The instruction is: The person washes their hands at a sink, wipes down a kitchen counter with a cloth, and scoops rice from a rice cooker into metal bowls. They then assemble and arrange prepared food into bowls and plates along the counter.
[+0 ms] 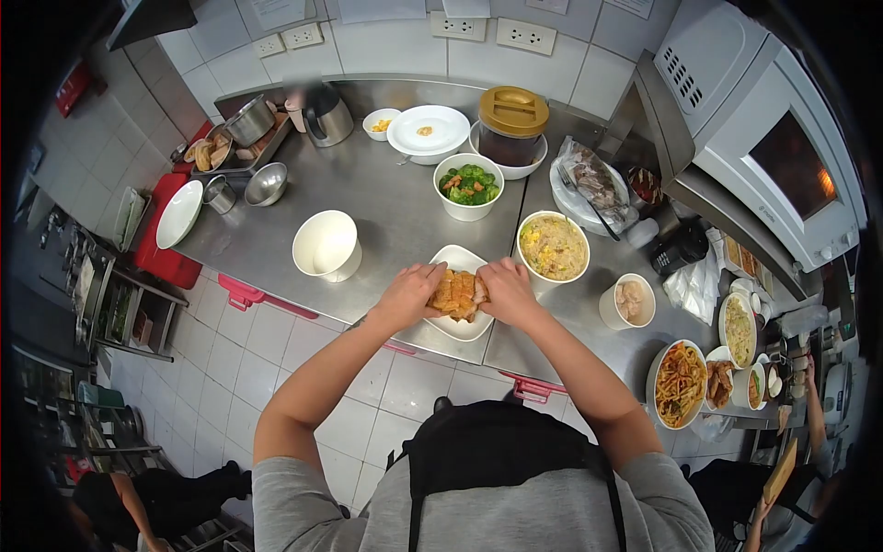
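Golden-brown sliced fried meat (457,293) sits over a white rectangular dish (460,328) at the counter's front edge. My left hand (413,296) grips the meat's left end, fingers curled round it. On the opposite end, my right hand (507,293) is closed in the same way, so the meat is squeezed between both. Whether its underside touches the dish is hidden. Just right of my right hand stands a paper bowl of fried rice (553,247). Behind the dish is a bowl of broccoli (469,187), and an empty white paper bowl (327,246) stands to the left.
A white plate (428,133), a gold-lidded container (512,120) and a steel jug (326,116) line the back. To the right are a paper cup with pale pieces (631,301), a noodle bowl (679,385) and a microwave (782,138). Other people stand at both lower sides.
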The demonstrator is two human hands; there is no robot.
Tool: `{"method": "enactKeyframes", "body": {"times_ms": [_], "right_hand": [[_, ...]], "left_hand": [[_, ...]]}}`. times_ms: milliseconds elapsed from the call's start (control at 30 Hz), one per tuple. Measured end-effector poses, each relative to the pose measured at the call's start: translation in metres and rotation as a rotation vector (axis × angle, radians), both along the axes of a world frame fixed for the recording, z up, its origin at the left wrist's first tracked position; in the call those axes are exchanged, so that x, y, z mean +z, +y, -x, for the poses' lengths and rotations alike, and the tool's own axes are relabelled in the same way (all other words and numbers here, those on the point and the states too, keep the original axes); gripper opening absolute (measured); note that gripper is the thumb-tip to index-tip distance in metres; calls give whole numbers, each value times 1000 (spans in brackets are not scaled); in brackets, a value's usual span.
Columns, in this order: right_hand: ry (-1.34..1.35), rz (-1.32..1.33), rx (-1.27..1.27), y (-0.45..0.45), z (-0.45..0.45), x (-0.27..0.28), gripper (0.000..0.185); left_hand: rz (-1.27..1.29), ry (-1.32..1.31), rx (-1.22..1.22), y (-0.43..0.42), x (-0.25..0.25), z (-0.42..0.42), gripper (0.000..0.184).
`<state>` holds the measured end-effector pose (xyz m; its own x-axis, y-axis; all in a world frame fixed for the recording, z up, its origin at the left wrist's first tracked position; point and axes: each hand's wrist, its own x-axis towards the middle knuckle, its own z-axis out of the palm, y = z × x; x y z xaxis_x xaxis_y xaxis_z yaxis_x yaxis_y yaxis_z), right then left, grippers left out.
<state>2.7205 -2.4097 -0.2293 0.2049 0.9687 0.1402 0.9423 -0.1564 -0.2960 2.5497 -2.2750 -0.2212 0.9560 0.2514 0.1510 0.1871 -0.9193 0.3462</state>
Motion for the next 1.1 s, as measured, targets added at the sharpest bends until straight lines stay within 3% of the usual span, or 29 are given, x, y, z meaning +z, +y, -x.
{"method": "enactKeyframes", "body": {"times_ms": [300,400,567,600,633,700,767,800,833,933,1100], "right_hand": [[60,121,54,10,-8,-5,55],[58,50,102,2,-16,-23,66],[240,67,169,-9,-14,-3,90],[223,98,157,-11,-8,5,93],[283,16,237,-8,-18,-21,94],[150,-207,298,-14,-15,-35,93],[239,-314,249,-18,-10,-49,91],[141,-473,259,-18,-5,-55,80],[55,-639,257,-18,3,-57,69],[-187,-781,160,-35,40,-15,53],[-41,-842,140,-21,56,-22,54]], "left_hand": [[76,23,-28,4,-8,-2,81],[19,-51,-80,8,-21,-4,79],[99,-250,8,-7,-15,16,84],[93,-331,99,-15,-20,24,83],[81,-413,196,-22,-25,36,82],[160,-480,383,-44,-15,72,77],[194,-471,611,-66,-32,117,74],[220,-465,713,-81,-39,136,73],[234,-459,796,-96,-46,163,66],[246,-367,1101,-147,-81,236,64],[520,-157,1641,-247,-171,307,59]]}}
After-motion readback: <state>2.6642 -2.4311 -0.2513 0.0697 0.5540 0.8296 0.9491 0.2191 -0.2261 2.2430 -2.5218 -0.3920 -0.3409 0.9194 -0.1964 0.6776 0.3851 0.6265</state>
